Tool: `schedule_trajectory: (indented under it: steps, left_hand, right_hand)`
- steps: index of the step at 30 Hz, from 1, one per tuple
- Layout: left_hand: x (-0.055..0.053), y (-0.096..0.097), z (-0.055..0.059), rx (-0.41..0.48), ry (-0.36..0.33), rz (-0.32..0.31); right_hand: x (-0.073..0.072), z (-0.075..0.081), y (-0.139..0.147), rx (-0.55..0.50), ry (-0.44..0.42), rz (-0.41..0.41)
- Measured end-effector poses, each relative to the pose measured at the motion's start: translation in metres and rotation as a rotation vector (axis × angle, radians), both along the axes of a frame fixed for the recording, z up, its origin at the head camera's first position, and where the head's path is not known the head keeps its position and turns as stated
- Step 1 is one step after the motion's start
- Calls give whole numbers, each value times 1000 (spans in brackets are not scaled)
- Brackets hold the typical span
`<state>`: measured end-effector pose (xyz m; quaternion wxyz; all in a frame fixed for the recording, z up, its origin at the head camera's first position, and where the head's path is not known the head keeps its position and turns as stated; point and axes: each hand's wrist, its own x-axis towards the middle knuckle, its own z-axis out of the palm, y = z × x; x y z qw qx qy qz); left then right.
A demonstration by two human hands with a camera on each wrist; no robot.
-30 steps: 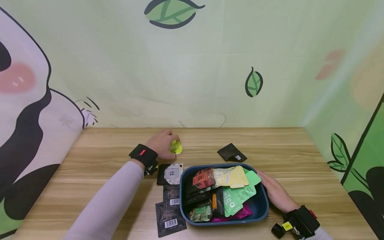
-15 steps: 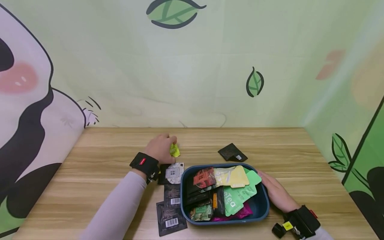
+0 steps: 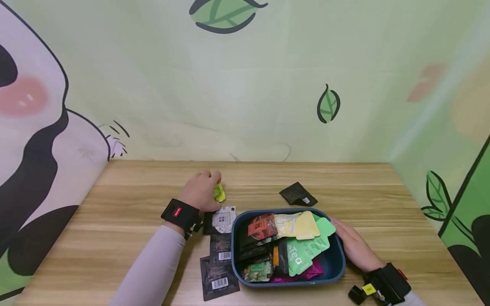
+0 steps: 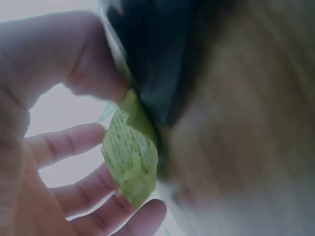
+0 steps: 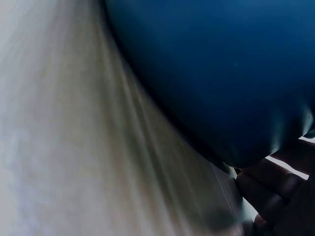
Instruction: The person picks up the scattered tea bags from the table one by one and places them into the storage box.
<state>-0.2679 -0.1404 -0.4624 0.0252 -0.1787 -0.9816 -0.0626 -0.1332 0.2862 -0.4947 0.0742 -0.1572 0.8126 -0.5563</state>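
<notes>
My left hand (image 3: 200, 190) pinches a small yellow-green sachet (image 3: 219, 193) above the table, just behind the column of black sachets. The left wrist view shows the thumb at one end of this sachet (image 4: 130, 160), with fingers behind it. A dark sachet (image 4: 155, 54) appears close beside it there, blurred. My right hand (image 3: 356, 244) rests against the right side of a blue plastic bin (image 3: 291, 284); in the right wrist view, its fingers (image 5: 266, 191) touch the bin's outer wall. Inside the bin lie several sachets, including a light green one (image 3: 306, 255), a yellow one (image 3: 306, 227) and a red one (image 3: 262, 227).
Left of the bin, a black sachet with a pale floral front (image 3: 223, 219) and two black barcoded sachets (image 3: 220, 246) lie in a column, partly overlapping. Another black sachet (image 3: 298, 194) sits behind the bin. A printed backdrop (image 3: 245, 85) borders the wooden table (image 3: 115, 212).
My left hand has drawn slightly left and nearer with the yellow-green sachet, toward the column of black sachets. The right hand stays at the bin.
</notes>
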Motion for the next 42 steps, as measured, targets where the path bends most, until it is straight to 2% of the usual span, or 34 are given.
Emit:
schedule_trajectory:
  steps: [4,11,15,18,21,23,26,31,35,38,42]
  left_hand:
    - [1,0,1,35,-55,2]
    - [-1,-4,3,97,-104,-23]
    - [1,-2,12,196,-101,-41]
    - [10,6,30,293,-88,-122]
    - [25,21,51,355,-66,-253]
    - [36,31,61,386,-56,-336]
    - [52,45,70,407,-61,-451]
    - [74,60,77,420,-112,-622]
    - [83,66,78,422,-179,-692]
    - [86,68,78,414,-223,-703]
    - [90,69,78,383,-244,-711]
  right_hand:
    - [1,2,1,9,-6,-13]
    - [-2,2,2,2,-19,10]
    - [-2,3,2,15,-5,12]
    - [-2,5,2,23,-3,8]
    - [-3,6,3,18,6,13]
    - [-3,6,3,11,17,23]
    - [-3,5,3,3,28,26]
    - [-1,5,0,-1,22,18]
    - [-1,4,-1,3,-2,6]
    - [0,4,-1,21,-20,-4]
    - [1,4,-1,28,-27,-4]
